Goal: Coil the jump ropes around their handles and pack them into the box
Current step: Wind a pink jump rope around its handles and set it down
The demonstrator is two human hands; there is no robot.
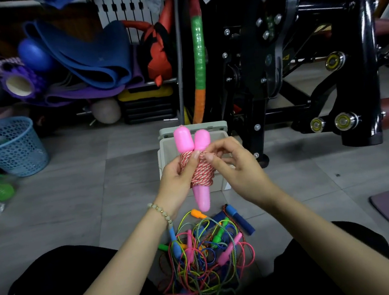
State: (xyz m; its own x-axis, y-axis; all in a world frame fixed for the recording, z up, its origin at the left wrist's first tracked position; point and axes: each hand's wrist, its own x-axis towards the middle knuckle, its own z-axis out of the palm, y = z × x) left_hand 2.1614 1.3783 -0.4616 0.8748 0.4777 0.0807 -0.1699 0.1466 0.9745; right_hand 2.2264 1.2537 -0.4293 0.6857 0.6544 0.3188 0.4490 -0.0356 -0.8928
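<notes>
L fingers (192, 157) clamp pink handles (183, 140); R fingers (211, 155) pinch rope coil (202, 174) top.

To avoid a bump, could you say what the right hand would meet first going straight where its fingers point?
The right hand points left, so it would likely meet the red-and-white rope coil, which it pinches.

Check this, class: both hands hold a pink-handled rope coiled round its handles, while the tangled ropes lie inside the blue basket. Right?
One error: the head view shows the tangled ropes on the floor, not in the blue basket. Left hand and right hand do hold the pink-handled rope.
</notes>
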